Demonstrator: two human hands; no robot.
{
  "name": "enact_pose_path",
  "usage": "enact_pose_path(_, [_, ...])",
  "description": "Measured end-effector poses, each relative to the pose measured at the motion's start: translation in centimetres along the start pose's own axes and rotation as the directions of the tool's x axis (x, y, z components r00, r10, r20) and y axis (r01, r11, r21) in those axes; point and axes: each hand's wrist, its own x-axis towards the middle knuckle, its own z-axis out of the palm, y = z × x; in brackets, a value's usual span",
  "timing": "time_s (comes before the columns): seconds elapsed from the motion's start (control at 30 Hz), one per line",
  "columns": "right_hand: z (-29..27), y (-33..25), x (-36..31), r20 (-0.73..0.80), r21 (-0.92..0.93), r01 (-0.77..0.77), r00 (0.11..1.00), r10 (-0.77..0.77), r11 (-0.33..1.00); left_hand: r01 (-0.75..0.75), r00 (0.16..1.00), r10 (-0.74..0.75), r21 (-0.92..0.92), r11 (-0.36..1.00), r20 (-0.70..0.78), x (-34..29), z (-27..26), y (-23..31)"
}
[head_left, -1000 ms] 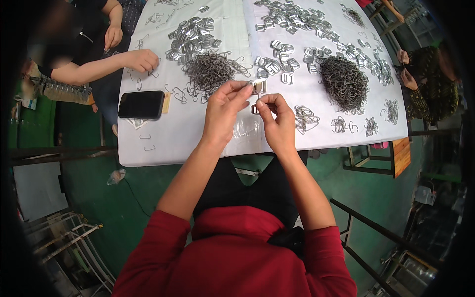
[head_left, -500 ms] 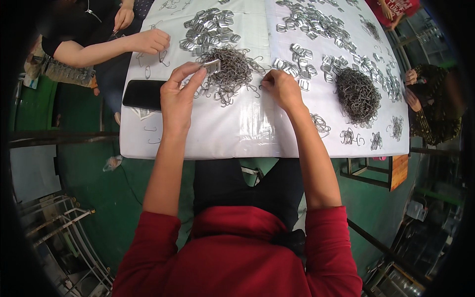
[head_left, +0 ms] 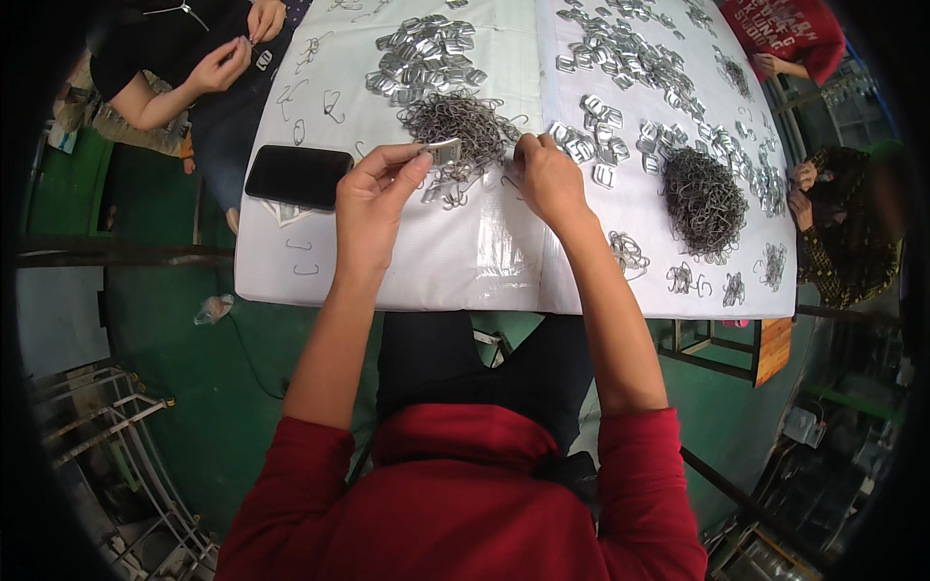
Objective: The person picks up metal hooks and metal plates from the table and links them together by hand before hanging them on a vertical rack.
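Note:
My left hand (head_left: 371, 208) pinches a flat silver metal buckle (head_left: 447, 150) between thumb and fingertips, holding it over the near side of a heap of dark wire hooks (head_left: 455, 118). To the right of that heap, my right hand (head_left: 554, 184) has its fingers closed together, pointing down beside a few stray hooks. Whether a hook sits in those fingertips is hidden. Loose silver buckles (head_left: 593, 145) lie just beyond my right hand. A larger pile of silver buckles (head_left: 426, 60) is spread behind the hook heap.
A black phone (head_left: 298, 176) lies left of my left hand. A second hook heap (head_left: 704, 201) sits to the right, with small hook bunches (head_left: 681, 279) nearer the edge. Co-workers' hands (head_left: 221, 66) work at the left and right sides of the white-covered table (head_left: 407, 281).
My left hand has shifted slightly right with the buckle. My right hand stays almost in place. The left co-worker's hand has drawn back from the table toward the other hand.

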Motion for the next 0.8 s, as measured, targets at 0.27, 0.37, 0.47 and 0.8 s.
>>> enact_pose_path(0.27, [-0.8,0.0,-1.5,-0.078,0.163,-0.178,0.978,0.192,0.970,0.021,0.998,-0.019,-0.043,0.999,0.060,-0.9,1.7,-0.7])
enact_pose_path(0.37, [-2.5,0.5,-1.9,-0.027,-0.124,-0.208,0.978,0.206,0.970,0.010,0.997,-0.011,0.011,1.000,0.075,-1.2,2.1,-0.4])
enact_pose_path(0.47, [-2.9,1.0,-2.4,-0.308,0.160,-0.057,0.946,0.104,0.985,-0.011,0.996,0.013,-0.029,1.000,0.084,-1.2,2.8,-0.4])
enact_pose_path(0.8, [-7.6,-5.4,-6.1,0.049,0.954,-0.131,0.956,0.289,0.270,-0.072,0.994,0.072,0.004,0.997,0.079,-1.7,4.4,-0.4])
